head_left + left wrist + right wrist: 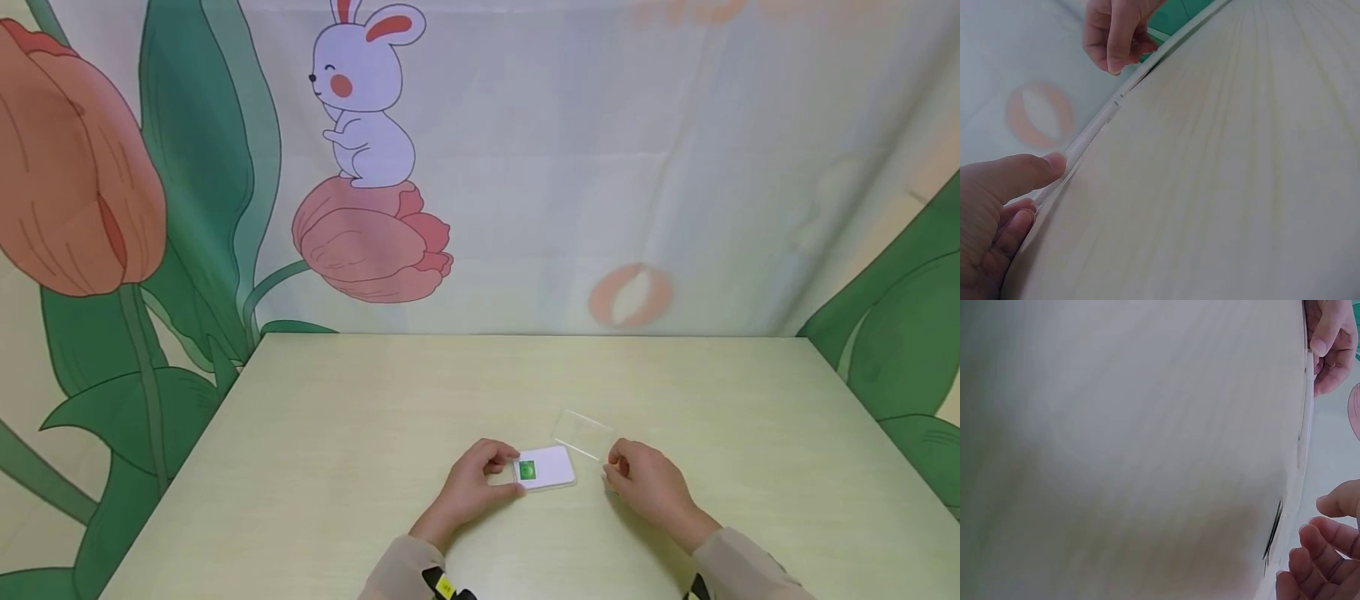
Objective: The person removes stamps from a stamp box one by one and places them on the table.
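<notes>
My left hand (472, 483) grips the left end of a small clear case of white cards (551, 467), thumb on the near side and fingers on the far side. The top card carries a green picture near that end. Just behind and to the right lies a flat transparent lid (583, 433) on the table. Close to the lid's right corner is my right hand (648, 483). In the right wrist view, the right hand's fingers (1322, 553) are loosely bent, with the thumb apart and nothing between them. Seen edge-on in the left wrist view, the case (1088, 131) lies flat.
The pale wooden table (337, 442) extends around both hands. Behind its far edge hangs a curtain (525, 167) printed with a rabbit, tulips and leaves. Black straps with yellow marks (446, 586) sit at both sleeves.
</notes>
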Demonstrator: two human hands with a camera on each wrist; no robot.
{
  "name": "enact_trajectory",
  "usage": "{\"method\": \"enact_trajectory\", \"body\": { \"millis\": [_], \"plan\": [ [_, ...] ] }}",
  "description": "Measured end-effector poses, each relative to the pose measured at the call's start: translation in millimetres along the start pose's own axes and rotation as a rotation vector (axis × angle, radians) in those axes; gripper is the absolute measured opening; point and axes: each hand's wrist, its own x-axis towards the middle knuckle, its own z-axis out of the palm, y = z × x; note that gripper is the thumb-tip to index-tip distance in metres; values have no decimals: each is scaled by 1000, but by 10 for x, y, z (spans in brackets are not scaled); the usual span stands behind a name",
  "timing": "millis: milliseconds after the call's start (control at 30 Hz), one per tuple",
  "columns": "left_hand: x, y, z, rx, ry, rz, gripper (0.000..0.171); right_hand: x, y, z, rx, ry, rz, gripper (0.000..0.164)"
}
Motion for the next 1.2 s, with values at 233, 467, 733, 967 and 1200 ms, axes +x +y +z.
{"method": "enact_trajectory", "body": {
  "millis": [233,467,733,967,1200],
  "plan": [
    [16,-5,6,0,9,1,39,14,-25,-16,-16,-15,-11,8],
    [21,17,-5,3,8,-3,39,25,-44,-16,-49,-14,-28,9],
    [23,6,0,9,5,4,39,33,-97,38,-52,-17,-37,9],
    [10,-14,20,12,-2,-7,39,33,-169,83,-53,-9,-51,9],
    [0,-20,12,14,-1,-9,39,45,-258,122,-59,-16,-55,9]
  ]
}}
